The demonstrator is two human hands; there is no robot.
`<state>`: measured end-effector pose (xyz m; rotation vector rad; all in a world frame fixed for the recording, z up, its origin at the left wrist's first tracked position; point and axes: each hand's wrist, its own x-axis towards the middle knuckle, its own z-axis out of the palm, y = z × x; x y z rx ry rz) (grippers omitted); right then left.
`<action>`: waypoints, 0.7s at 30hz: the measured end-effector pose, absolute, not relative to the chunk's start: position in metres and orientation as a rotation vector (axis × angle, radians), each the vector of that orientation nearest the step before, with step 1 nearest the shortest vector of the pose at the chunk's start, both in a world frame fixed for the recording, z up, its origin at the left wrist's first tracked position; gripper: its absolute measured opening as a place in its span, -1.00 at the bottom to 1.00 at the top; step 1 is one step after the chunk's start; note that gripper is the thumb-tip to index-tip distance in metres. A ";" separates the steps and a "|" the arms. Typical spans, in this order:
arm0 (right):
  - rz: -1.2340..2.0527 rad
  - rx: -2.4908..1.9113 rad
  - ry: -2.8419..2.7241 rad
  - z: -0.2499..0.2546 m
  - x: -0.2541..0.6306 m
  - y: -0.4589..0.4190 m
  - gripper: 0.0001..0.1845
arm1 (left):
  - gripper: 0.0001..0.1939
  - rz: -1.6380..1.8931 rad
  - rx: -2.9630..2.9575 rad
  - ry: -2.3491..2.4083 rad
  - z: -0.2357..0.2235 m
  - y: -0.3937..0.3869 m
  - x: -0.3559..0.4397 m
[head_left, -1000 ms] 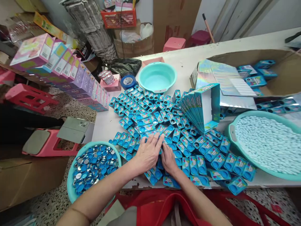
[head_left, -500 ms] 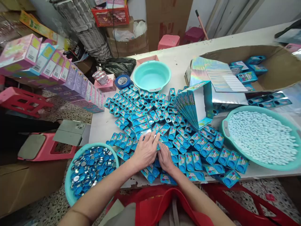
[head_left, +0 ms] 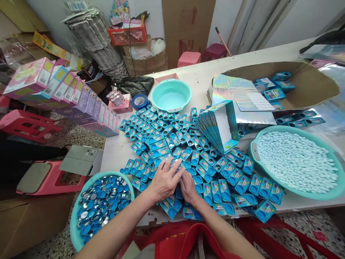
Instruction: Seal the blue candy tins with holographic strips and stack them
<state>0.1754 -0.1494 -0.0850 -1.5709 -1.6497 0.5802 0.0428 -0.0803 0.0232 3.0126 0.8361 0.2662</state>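
Several small blue cases (head_left: 215,169) with colourful labels lie overlapping in rows across the white table (head_left: 115,151). My left hand (head_left: 164,180) rests flat on the cases near the front edge, fingers spread. My right hand (head_left: 188,187) lies right beside it on the same cases, fingers stretched toward my left fingertips and partly covered by them. Neither hand has lifted a case. A teal basin of round blue and silver lids (head_left: 101,203) stands to the left of my left forearm. A fanned stack of blue cartons (head_left: 215,126) sits behind the cases.
A large teal basin of pale blue tablets (head_left: 296,162) stands at the right. An empty teal bowl (head_left: 170,95) and a blue tape roll (head_left: 139,101) sit at the back. A cardboard box (head_left: 309,86) holds more cases. Pink stools (head_left: 51,178) and boxed goods (head_left: 64,90) stand on the left.
Both hands stay on the same patch of cases, drawn slightly closer to the front edge. The view has tilted a little, showing more of the back wall.
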 end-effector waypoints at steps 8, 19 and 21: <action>0.549 -1.564 -1.712 -0.086 0.174 -0.151 -0.54 | -0.61 0.464 3.013 0.843 0.021 -0.079 0.036; 0.485 -1.517 -1.712 -0.079 0.175 -0.150 -0.34 | -0.36 0.045 3.040 0.981 0.021 -0.091 0.043; 0.406 -1.505 -1.682 -0.063 0.196 -0.141 -0.39 | -0.24 0.105 2.990 1.066 0.028 -0.085 0.045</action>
